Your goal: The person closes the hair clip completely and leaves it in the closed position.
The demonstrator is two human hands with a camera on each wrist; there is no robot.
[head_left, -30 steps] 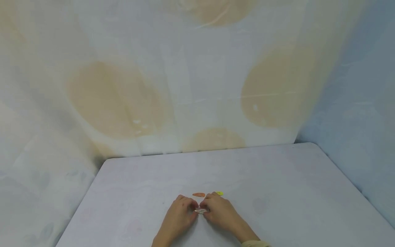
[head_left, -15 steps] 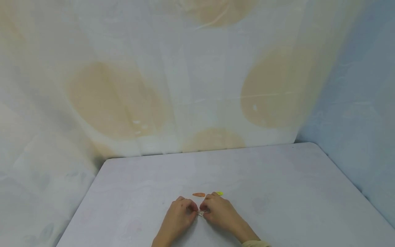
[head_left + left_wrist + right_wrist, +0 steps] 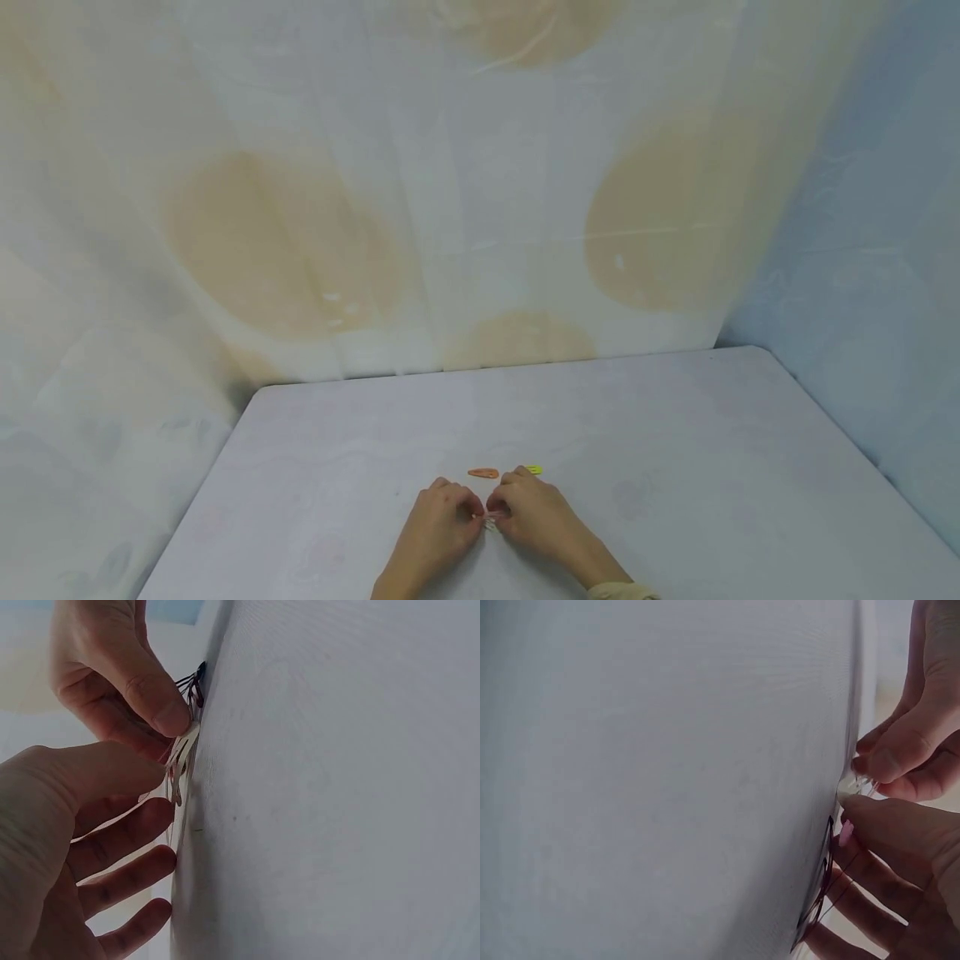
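Left hand [image 3: 435, 527]: thumb and forefinger pinch the left end of the white hair clip [image 3: 489, 521].
Right hand [image 3: 534, 517]: fingertips pinch the clip's right end.
White hair clip: low over the table [image 3: 675, 467], between both hands; probably sprung open, too small to tell.
Orange clip [image 3: 483, 472]: flat, just beyond the hands.
Yellow clip [image 3: 533, 470]: partly behind the right fingers.
Writing: none readable.

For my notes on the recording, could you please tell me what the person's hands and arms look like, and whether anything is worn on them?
Both hands are bare: no gloves, rings or watch show on the left hand or the right hand. The nails look short and unpainted in the wrist views. A pale yellowish sleeve cuff shows at the right wrist, at the bottom edge of the head view. The left forearm shows no sleeve before the frame cuts it off.
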